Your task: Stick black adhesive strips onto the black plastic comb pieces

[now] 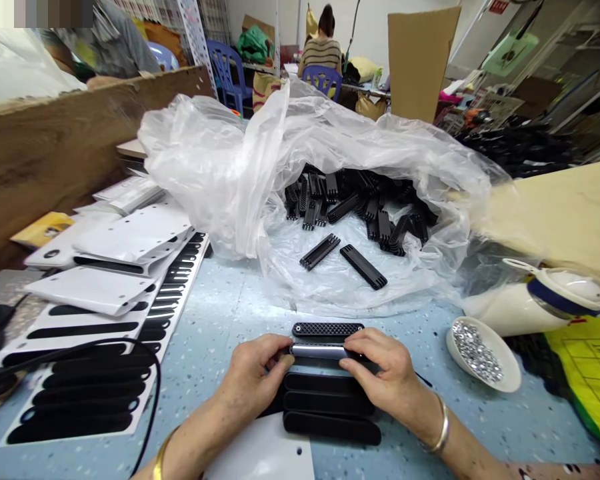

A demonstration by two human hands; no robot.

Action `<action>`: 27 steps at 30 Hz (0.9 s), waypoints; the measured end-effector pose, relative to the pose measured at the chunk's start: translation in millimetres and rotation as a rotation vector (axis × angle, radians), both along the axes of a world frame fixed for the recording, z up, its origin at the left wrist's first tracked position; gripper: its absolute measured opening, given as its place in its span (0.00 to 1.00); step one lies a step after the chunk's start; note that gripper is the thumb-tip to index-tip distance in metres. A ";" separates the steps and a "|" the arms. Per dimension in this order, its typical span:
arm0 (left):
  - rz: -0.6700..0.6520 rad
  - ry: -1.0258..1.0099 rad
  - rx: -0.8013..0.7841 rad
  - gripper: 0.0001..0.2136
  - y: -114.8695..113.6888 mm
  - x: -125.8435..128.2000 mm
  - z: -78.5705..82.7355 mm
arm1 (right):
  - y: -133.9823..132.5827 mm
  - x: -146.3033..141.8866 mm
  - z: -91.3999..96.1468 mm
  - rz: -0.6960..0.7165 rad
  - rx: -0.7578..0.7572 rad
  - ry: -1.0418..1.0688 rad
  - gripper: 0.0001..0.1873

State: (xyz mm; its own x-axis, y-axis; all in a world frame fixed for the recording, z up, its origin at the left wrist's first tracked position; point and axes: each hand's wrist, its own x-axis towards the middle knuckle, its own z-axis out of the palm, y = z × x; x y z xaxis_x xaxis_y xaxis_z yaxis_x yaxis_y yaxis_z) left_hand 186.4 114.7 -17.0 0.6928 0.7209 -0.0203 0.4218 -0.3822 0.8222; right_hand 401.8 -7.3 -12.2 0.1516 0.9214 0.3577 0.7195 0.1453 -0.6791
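Between my two hands is a slim bar with a shiny silver-grey face, held by its ends. My left hand pinches the left end, thumb below and fingers above. At the right end, my right hand grips it the same way. Just beyond lies a black textured strip with a small silver dot near each end. Nearer to me, several smooth black rounded strips lie side by side, partly over a white sheet.
A clear plastic bag spills black ribbed pieces across the blue speckled table. On the right stand a bowl of small silver parts and a tipped white mug. Sheets of black strips and a cable lie left.
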 end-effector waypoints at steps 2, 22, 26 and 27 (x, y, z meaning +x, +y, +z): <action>0.003 -0.002 0.004 0.09 -0.1 0.1 -0.5 | 0.7 -0.2 0.6 0.002 -0.004 -0.010 0.04; -0.008 -0.063 0.119 0.09 -0.5 -1.3 -4.0 | 3.8 -1.3 -2.9 -0.003 -0.026 -0.031 0.04; 0.029 -0.082 0.161 0.08 -1.2 -2.1 -5.6 | 4.5 -0.2 -6.0 -0.004 -0.011 -0.029 0.04; 0.041 -0.090 0.168 0.09 -1.3 -2.4 -6.0 | 4.8 0.0 -6.3 -0.004 -0.009 -0.027 0.04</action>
State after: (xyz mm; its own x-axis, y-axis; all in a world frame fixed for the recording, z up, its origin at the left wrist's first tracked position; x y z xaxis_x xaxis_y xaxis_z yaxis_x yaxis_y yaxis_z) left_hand 184.0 113.4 -23.0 0.6565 0.7364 0.1635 0.3674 -0.5014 0.7833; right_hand 401.8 -2.6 -18.5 0.1455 0.9240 0.3536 0.7382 0.1366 -0.6606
